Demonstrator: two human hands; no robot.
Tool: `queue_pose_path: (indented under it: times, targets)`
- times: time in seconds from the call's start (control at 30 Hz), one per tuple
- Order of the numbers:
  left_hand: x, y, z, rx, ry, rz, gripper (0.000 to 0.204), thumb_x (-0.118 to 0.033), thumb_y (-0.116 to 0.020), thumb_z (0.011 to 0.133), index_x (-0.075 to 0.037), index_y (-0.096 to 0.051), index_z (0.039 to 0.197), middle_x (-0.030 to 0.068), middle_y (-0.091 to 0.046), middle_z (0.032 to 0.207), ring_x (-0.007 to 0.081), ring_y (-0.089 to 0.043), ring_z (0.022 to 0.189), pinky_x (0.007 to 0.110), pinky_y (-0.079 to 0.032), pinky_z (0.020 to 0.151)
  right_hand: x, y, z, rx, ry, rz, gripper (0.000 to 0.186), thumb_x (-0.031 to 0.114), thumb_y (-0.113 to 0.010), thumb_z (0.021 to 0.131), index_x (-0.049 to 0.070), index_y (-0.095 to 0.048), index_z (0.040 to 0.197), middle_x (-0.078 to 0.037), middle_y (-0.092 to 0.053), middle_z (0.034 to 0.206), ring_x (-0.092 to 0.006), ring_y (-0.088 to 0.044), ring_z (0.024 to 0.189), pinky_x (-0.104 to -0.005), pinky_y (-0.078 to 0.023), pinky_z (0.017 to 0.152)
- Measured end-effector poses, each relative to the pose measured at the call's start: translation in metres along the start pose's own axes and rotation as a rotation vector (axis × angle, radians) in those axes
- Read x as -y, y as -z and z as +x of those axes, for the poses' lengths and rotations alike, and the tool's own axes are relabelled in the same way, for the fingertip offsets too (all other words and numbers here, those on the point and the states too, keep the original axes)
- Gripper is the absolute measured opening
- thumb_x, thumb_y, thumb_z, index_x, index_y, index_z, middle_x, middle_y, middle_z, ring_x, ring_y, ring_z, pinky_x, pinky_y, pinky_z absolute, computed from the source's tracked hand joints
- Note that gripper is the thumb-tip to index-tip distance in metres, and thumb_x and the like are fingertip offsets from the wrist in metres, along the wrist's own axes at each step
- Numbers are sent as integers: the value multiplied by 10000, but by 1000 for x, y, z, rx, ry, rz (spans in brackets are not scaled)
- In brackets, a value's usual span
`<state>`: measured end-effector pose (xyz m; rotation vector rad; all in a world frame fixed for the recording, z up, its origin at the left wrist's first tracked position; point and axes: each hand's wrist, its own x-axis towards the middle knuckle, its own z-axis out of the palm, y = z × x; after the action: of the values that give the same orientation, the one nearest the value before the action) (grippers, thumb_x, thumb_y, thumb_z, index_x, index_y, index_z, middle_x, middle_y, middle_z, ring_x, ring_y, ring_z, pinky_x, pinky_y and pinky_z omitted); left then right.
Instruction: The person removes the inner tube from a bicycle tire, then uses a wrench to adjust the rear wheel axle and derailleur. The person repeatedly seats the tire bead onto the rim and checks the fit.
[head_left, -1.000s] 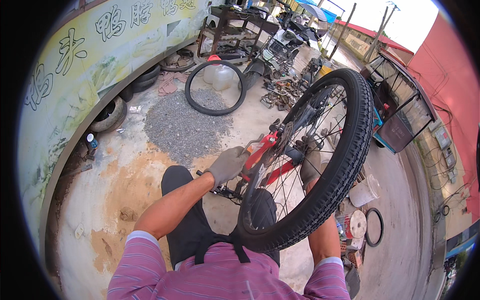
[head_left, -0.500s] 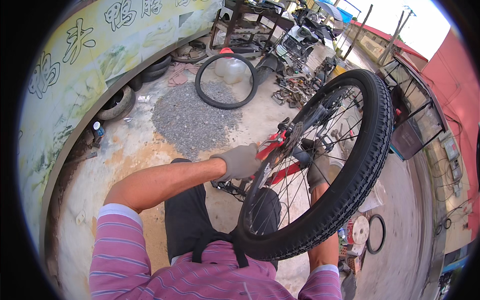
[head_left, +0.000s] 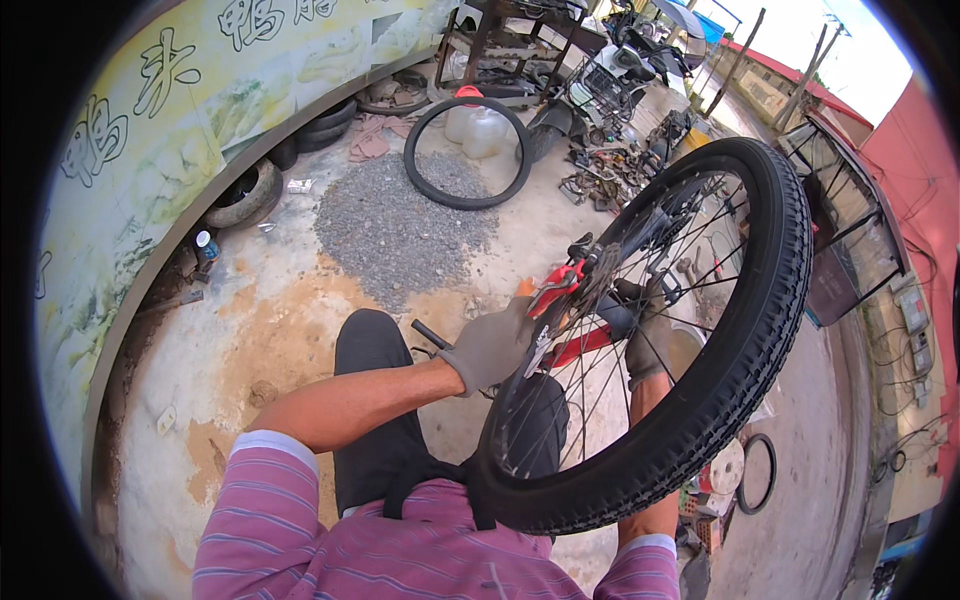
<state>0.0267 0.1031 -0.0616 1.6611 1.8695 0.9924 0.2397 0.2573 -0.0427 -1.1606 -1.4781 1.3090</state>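
Head view: black bicycle wheel (head_left: 775, 300) tilted, near, right of centre. Left hand (head_left: 490, 350) part-curled at red frame (head_left: 583, 346); right hand (head_left: 650, 345) beyond wheel; can't tell right's openness or either's hold. Best: steady frame, hands clear if wheel spins.

A black-tyred spoked wheel (head_left: 740, 390) slants across the red bicycle frame (head_left: 582, 346).

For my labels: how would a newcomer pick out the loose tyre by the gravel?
Start at the painted wall on the left, then move right to the grey gravel patch. The loose tyre is the thin black ring across its far edge. Unlike the big spoked wheel, it is a bare ring, with pale jugs showing through.
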Motion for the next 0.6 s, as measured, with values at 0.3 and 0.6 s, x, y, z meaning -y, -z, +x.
queue_pose_path:
  times: [0.3,0.6]
  targets:
    - [32,-10,-42,70,31,123,318,-291,-515,1048,-38,-559,1236,183,-685,752,402,-690,684,530,-523,614,7,-3,-2,40,-26,85,750,621,-352,1078,-58,-654,1175,-201,-725,1026,-247,-693,908,-349,-538,803]
    - [68,-42,-27,-169,-191,0,231,-289,-544,1022,-73,-597,1085,174,-645,692,402,-655,571,511,-517,513,-12,6,5,90,4,192,644,587,-433,1072,-14,-663,1096,-136,-693,981,-177,-669,852,-272,-537,681]
